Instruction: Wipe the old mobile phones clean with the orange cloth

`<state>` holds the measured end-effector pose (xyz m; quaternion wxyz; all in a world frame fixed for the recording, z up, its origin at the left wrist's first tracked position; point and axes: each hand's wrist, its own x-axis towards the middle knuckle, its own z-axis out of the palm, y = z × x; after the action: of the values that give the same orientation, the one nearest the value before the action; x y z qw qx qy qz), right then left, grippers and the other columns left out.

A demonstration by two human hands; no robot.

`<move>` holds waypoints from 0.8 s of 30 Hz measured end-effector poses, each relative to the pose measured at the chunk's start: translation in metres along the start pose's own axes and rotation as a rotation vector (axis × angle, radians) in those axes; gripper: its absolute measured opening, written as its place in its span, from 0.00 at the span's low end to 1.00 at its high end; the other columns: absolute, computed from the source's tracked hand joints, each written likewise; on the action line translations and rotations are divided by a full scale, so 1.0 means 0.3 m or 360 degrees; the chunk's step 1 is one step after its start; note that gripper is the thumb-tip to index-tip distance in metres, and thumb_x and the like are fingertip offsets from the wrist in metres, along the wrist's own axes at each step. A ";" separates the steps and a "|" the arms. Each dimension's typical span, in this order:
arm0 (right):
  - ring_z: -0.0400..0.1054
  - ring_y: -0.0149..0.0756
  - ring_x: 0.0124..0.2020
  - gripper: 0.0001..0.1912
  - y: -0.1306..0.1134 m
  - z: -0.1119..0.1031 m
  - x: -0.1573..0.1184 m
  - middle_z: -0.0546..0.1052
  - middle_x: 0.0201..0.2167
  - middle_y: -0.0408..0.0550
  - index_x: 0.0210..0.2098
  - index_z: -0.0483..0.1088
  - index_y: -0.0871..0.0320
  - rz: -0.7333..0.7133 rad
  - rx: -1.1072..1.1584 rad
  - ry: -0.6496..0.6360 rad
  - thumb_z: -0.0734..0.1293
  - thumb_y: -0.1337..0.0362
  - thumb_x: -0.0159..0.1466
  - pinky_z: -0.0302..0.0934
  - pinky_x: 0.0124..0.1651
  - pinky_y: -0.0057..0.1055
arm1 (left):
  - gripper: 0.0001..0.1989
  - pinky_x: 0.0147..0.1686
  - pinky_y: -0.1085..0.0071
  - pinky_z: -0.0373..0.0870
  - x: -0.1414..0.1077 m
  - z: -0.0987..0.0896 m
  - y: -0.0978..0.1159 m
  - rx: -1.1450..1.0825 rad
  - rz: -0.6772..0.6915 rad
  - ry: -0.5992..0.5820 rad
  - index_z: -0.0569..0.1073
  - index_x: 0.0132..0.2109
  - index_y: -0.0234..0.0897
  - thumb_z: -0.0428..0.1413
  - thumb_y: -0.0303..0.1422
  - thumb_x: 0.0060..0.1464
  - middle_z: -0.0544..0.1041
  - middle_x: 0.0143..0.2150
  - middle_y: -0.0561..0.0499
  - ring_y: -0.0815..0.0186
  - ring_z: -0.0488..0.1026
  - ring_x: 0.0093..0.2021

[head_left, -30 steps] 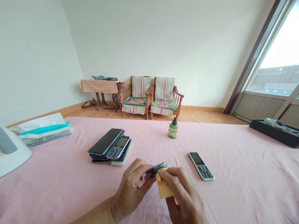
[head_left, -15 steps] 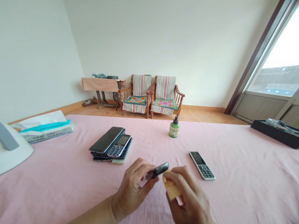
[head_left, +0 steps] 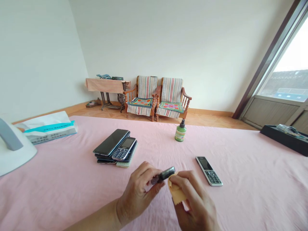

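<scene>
Between the thumb and fingers of my left hand [head_left: 141,192] is a small dark phone [head_left: 167,173], tilted with its narrow edge toward me. My right hand [head_left: 196,200] pinches a yellow cloth [head_left: 176,192] with a zigzag edge, right beside the phone's right end. A silver keypad phone [head_left: 209,171] lies on the pink cloth, right of my right hand. Beyond my left hand is a stack of phones, with a large dark smartphone [head_left: 112,142] and a blue keypad phone [head_left: 124,149] on top.
A green spray bottle [head_left: 180,132] stands further back on the pink tablecloth [head_left: 79,192]. At the left are a tissue pack [head_left: 50,130] and a white appliance [head_left: 16,150]. A black box [head_left: 284,139] with cables sits at the right. Two chairs stand behind.
The whole view has shifted slightly. Both hands keep nearly the same pose, with the phone and yellow cloth still held close together.
</scene>
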<state>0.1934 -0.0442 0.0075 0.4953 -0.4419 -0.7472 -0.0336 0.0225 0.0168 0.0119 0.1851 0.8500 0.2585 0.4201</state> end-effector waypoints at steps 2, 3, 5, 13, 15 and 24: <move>0.69 0.36 0.36 0.25 -0.007 0.011 -0.003 0.71 0.36 0.51 0.44 0.66 0.57 -0.0012 0.0061 -0.0021 0.56 0.80 0.49 0.67 0.37 0.29 | 0.06 0.30 0.71 0.62 0.001 -0.002 0.000 -0.0016 0.0009 0.0013 0.72 0.42 0.36 0.53 0.32 0.60 0.68 0.30 0.50 0.64 0.66 0.31; 0.69 0.36 0.36 0.25 -0.011 0.015 -0.004 0.71 0.36 0.50 0.44 0.66 0.57 -0.0012 0.0085 -0.0013 0.56 0.80 0.49 0.67 0.37 0.29 | 0.06 0.30 0.71 0.62 0.000 -0.003 0.000 -0.0022 0.0009 0.0017 0.72 0.42 0.36 0.53 0.32 0.60 0.68 0.30 0.50 0.65 0.66 0.31; 0.68 0.36 0.36 0.24 -0.016 0.017 -0.005 0.71 0.36 0.50 0.43 0.66 0.56 0.0002 0.0101 0.0032 0.56 0.80 0.50 0.66 0.37 0.30 | 0.06 0.30 0.72 0.62 -0.001 -0.003 -0.001 -0.0027 0.0001 0.0023 0.72 0.42 0.36 0.53 0.33 0.60 0.68 0.30 0.50 0.64 0.66 0.31; 0.68 0.38 0.38 0.22 -0.005 -0.013 0.002 0.71 0.38 0.52 0.45 0.66 0.56 0.0099 -0.0064 0.0105 0.57 0.79 0.55 0.66 0.38 0.31 | 0.06 0.34 0.70 0.65 -0.004 0.001 -0.003 0.0008 0.0004 -0.0011 0.72 0.43 0.36 0.53 0.31 0.60 0.70 0.32 0.49 0.63 0.68 0.35; 0.68 0.37 0.37 0.23 -0.002 -0.011 0.000 0.71 0.37 0.52 0.46 0.65 0.56 0.0057 -0.0065 0.0067 0.56 0.80 0.53 0.66 0.37 0.30 | 0.06 0.35 0.70 0.66 -0.005 0.001 -0.001 0.0029 0.0009 -0.0007 0.72 0.43 0.36 0.53 0.31 0.61 0.71 0.33 0.48 0.63 0.68 0.36; 0.68 0.36 0.36 0.22 0.006 0.004 -0.005 0.70 0.36 0.51 0.44 0.66 0.59 -0.0075 0.0004 -0.0015 0.57 0.81 0.52 0.67 0.36 0.29 | 0.06 0.35 0.68 0.64 -0.002 0.001 -0.006 0.0088 0.0085 0.0049 0.72 0.42 0.35 0.53 0.31 0.60 0.71 0.32 0.48 0.62 0.67 0.35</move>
<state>0.1940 -0.0433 0.0050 0.4914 -0.4236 -0.7598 -0.0422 0.0219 0.0178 0.0103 0.1462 0.8548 0.2501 0.4306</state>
